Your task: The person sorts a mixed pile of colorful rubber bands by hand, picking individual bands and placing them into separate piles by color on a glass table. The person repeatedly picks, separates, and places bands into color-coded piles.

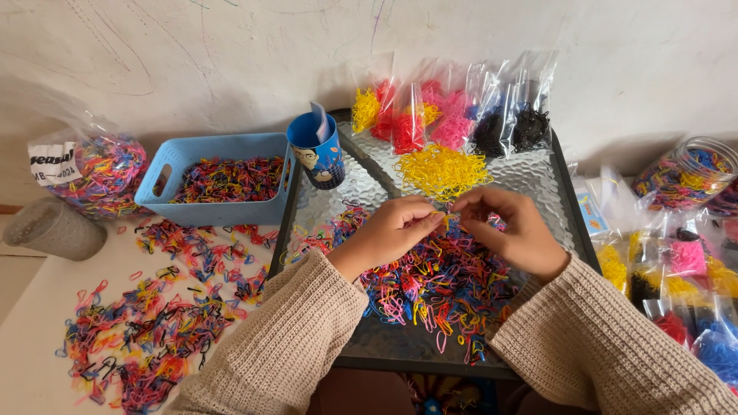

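L hand (392,230) + R hand (511,230): fingertips pinched together on a small yellow band (448,221) | over mixed-colour band pile (430,280) on glass tray (565,207) | rear of tray: row of clear bags (453,107), sorted yellow/red/pink/black | yellow heap (442,170) | blue cup (319,150), blue basket (219,177) left on worktop (31,338) | clear jar (688,173) right.

A pale, off-white wall (231,54) fills the upper part of the view, marked with faint pencil-like scribbles and scuffs. Below it lies a light cream floor (31,338). A dark-framed counter (565,192) with a dimpled, glassy top stands against the wall. Soft, even daylight falls across everything.
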